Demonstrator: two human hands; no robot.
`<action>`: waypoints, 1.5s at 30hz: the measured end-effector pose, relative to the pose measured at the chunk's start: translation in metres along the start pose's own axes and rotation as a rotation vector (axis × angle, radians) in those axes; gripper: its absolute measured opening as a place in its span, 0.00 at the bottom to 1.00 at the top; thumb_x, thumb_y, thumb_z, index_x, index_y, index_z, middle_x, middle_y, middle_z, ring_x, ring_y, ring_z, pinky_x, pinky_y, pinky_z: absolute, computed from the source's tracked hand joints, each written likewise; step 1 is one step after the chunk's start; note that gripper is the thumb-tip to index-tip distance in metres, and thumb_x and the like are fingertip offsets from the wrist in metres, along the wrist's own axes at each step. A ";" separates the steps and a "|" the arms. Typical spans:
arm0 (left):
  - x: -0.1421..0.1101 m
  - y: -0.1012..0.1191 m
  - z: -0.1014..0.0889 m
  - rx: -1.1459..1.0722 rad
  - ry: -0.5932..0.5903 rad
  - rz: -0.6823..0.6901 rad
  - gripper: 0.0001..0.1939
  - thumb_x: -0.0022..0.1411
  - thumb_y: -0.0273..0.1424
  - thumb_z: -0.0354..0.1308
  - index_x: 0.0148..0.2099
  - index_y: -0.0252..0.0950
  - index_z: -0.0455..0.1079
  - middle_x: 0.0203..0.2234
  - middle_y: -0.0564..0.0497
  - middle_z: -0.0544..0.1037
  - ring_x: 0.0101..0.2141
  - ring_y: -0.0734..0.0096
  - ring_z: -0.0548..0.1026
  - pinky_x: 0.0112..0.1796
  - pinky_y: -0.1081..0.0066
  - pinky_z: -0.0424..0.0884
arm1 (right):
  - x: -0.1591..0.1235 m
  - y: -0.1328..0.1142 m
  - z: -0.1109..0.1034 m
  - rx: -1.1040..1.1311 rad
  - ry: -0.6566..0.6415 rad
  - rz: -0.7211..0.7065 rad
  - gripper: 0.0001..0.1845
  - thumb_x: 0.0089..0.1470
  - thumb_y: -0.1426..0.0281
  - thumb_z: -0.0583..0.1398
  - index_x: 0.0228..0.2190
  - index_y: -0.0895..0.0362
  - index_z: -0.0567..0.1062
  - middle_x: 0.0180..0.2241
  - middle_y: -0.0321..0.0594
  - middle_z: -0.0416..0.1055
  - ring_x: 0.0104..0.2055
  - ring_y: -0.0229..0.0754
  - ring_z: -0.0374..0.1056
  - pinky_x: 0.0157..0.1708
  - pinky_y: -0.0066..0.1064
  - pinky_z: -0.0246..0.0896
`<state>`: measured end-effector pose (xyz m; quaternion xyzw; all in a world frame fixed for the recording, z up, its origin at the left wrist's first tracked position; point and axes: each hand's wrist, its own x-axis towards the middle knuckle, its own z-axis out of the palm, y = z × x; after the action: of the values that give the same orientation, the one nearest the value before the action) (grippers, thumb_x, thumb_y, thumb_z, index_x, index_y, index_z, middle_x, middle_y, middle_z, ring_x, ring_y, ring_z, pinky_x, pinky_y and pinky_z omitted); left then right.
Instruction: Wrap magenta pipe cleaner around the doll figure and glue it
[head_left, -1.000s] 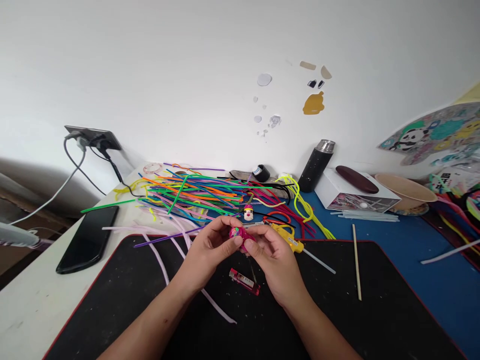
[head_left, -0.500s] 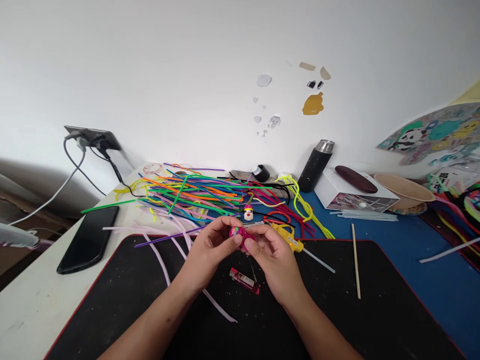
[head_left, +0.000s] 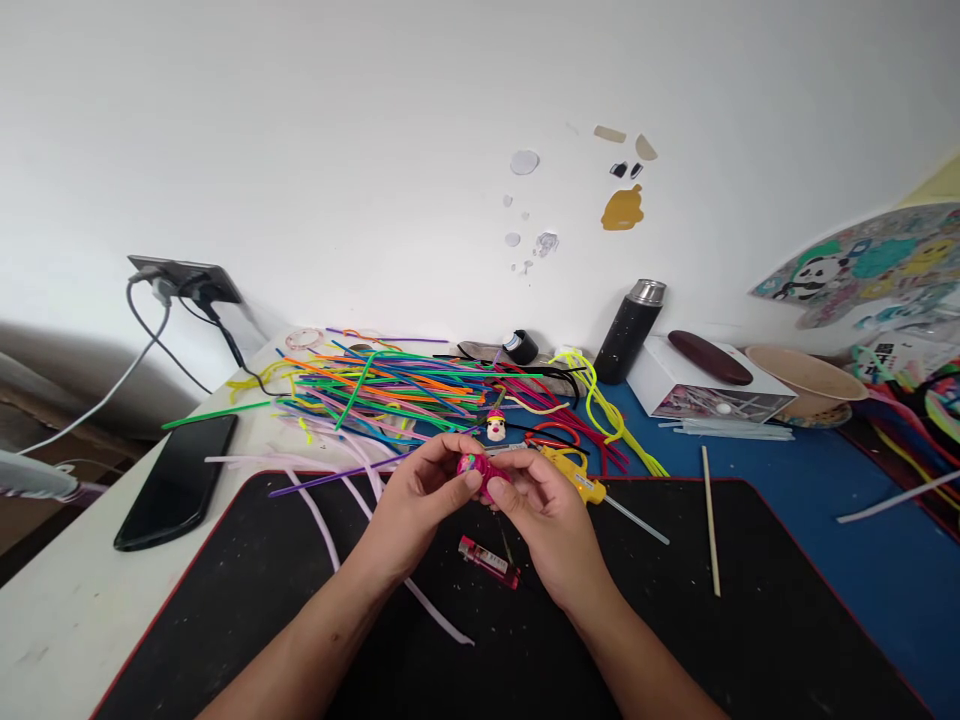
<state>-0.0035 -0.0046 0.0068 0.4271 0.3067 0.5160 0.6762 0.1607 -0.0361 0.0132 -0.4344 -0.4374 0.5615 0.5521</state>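
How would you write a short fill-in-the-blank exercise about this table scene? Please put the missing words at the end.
1. The left hand and right hand hold a small pink object over a black, red-edged ____.
2. Near the right hand, the glue gun is ____ in colour.
3. A dark brown case rests on a white ____.

Missing words: mat; yellow; box.
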 end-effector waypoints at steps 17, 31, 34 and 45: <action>0.000 0.007 -0.002 -0.023 0.015 0.027 0.15 0.56 0.38 0.78 0.42 0.37 0.82 0.34 0.49 0.79 0.35 0.67 0.74 0.39 0.69 0.71 | 0.000 0.002 -0.003 -0.037 0.008 -0.020 0.17 0.60 0.54 0.71 0.42 0.53 0.82 0.39 0.41 0.82 0.39 0.45 0.78 0.43 0.37 0.74; 0.001 0.005 -0.005 -0.028 0.026 -0.004 0.18 0.54 0.39 0.79 0.44 0.37 0.83 0.35 0.49 0.80 0.37 0.66 0.75 0.42 0.68 0.71 | 0.002 -0.001 -0.002 -0.051 0.030 -0.035 0.17 0.55 0.54 0.73 0.39 0.52 0.82 0.35 0.39 0.80 0.37 0.46 0.77 0.43 0.40 0.75; 0.001 0.005 -0.005 -0.012 0.031 0.003 0.18 0.55 0.39 0.79 0.45 0.38 0.83 0.35 0.48 0.80 0.37 0.65 0.75 0.42 0.67 0.71 | 0.002 0.000 -0.003 -0.061 0.029 -0.037 0.18 0.56 0.53 0.72 0.40 0.52 0.82 0.38 0.41 0.81 0.38 0.46 0.77 0.42 0.39 0.75; 0.007 0.008 -0.009 -0.031 0.104 0.038 0.20 0.51 0.40 0.80 0.43 0.37 0.84 0.35 0.47 0.82 0.33 0.65 0.74 0.37 0.68 0.69 | 0.009 -0.002 -0.015 -0.095 0.287 -0.157 0.22 0.61 0.48 0.67 0.35 0.55 0.81 0.28 0.37 0.73 0.24 0.37 0.59 0.26 0.31 0.58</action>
<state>-0.0130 0.0051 0.0101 0.3950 0.3254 0.5551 0.6557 0.1759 -0.0274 0.0119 -0.5002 -0.4127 0.4273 0.6300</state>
